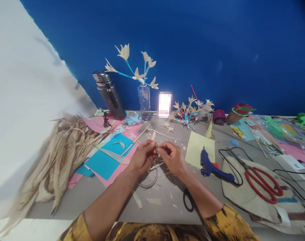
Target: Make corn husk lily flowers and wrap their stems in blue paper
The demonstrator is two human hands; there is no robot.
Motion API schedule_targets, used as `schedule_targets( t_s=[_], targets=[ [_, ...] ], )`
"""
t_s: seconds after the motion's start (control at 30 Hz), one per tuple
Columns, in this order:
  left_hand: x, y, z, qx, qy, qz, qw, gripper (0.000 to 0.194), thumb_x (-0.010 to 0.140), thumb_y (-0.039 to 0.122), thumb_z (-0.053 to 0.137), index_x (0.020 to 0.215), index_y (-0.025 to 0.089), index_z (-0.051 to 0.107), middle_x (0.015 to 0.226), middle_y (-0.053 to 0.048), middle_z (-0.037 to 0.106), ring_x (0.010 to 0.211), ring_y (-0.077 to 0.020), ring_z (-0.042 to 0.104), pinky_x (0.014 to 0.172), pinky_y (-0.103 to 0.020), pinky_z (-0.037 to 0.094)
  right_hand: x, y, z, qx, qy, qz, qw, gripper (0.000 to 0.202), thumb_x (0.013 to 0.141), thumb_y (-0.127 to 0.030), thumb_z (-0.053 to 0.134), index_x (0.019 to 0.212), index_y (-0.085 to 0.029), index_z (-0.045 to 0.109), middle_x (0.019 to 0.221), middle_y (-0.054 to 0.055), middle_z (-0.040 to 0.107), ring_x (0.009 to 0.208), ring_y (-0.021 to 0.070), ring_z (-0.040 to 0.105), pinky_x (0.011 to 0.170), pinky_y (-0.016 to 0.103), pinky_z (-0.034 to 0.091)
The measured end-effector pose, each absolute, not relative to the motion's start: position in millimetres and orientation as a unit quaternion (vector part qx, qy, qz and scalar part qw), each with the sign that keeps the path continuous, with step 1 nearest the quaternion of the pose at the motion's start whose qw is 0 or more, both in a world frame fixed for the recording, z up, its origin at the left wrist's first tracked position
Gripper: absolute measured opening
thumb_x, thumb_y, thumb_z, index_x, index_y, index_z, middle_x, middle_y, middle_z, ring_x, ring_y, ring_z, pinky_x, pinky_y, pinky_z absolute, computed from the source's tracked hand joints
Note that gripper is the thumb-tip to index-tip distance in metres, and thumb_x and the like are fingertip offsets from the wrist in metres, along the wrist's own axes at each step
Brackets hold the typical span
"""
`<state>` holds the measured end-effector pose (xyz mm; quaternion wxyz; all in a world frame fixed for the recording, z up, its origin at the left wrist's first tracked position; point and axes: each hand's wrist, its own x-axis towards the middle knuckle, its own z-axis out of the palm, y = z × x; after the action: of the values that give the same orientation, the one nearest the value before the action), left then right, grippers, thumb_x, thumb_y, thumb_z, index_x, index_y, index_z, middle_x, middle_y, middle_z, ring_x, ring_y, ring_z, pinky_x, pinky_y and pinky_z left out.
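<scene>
Over the middle of the table, my left hand pinches a small cream-coloured flower, which looks made of dried husk. Its pale petals stick up above my fingertips. My right hand is closed in a pinch right beside the flower's base, with the fingertips of both hands almost meeting. What lies between the right fingertips is too small to make out. Below my hands lies a loop of thin cord or wire among pale scraps. A thin stick rests just left of my left hand.
Dried husks and blue paper lie left. Behind stand a dark flask and a bottle of husk flowers. More flowers lie back right. A blue glue gun and red-handled scissors are at right.
</scene>
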<state>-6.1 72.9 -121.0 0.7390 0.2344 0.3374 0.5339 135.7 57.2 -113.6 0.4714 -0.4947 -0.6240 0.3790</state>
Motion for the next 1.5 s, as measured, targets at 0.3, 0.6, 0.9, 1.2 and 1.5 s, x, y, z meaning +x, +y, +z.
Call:
schedule_targets(
  t_s=[0.3, 0.6, 0.9, 1.2, 1.5],
  targets=[
    [-10.8, 74.4, -118.0, 0.27, 0.35, 0.567, 0.695, 0.026, 0.068, 0.025, 0.086, 0.073, 0.014, 0.064, 0.069, 0.001, 0.061, 0.059, -0.0063, 0.054, 0.056, -0.018, 0.046, 136.2, 56.9, -115.4, -0.494, -0.624, 0.391, 0.461, 0.013, 0.082, -0.029, 0.063, 0.076, -0.018, 0.068, 0.068, -0.001, 0.067, 0.055, 0.0114, 0.052, 0.054, 0.023, 0.04],
    [-2.8, 71.6, -121.3, 0.268, 0.338, 0.571, 0.699, 0.031, 0.066, 0.028, 0.088, 0.071, 0.013, 0.061, 0.067, 0.002, 0.059, 0.059, -0.0061, 0.053, 0.06, -0.018, 0.047, 132.8, 57.7, -121.5, -0.505, -0.591, 0.413, 0.474, 0.017, 0.081, -0.03, 0.062, 0.071, -0.017, 0.065, 0.065, 0.0, 0.066, 0.056, 0.0119, 0.053, 0.055, 0.023, 0.041],
    [-0.6, 71.3, -122.6, 0.267, 0.334, 0.576, 0.696, 0.032, 0.066, 0.026, 0.088, 0.069, 0.014, 0.058, 0.066, 0.002, 0.058, 0.059, -0.0061, 0.051, 0.06, -0.019, 0.046, 132.7, 58.2, -119.2, -0.505, -0.58, 0.43, 0.473, 0.017, 0.081, -0.03, 0.063, 0.07, -0.018, 0.067, 0.066, 0.001, 0.071, 0.059, 0.0142, 0.06, 0.058, 0.024, 0.046],
    [-0.6, 70.6, -122.0, 0.276, 0.34, 0.571, 0.694, 0.031, 0.067, 0.027, 0.087, 0.067, 0.014, 0.059, 0.062, 0.002, 0.058, 0.057, -0.0064, 0.052, 0.06, -0.018, 0.047, 134.7, 60.6, -125.8, -0.509, -0.579, 0.431, 0.47, 0.018, 0.082, -0.03, 0.064, 0.073, -0.016, 0.07, 0.071, 0.003, 0.074, 0.062, 0.0145, 0.062, 0.06, 0.025, 0.045],
    [-0.3, 68.8, -120.6, 0.287, 0.368, 0.561, 0.684, 0.028, 0.062, 0.024, 0.089, 0.077, 0.012, 0.069, 0.075, -0.001, 0.066, 0.056, -0.0067, 0.056, 0.055, -0.02, 0.046, 137.7, 61.3, -125.1, -0.5, -0.589, 0.412, 0.484, 0.019, 0.083, -0.033, 0.067, 0.073, -0.017, 0.07, 0.067, 0.0, 0.069, 0.06, 0.0134, 0.058, 0.059, 0.024, 0.044]
  ],
)
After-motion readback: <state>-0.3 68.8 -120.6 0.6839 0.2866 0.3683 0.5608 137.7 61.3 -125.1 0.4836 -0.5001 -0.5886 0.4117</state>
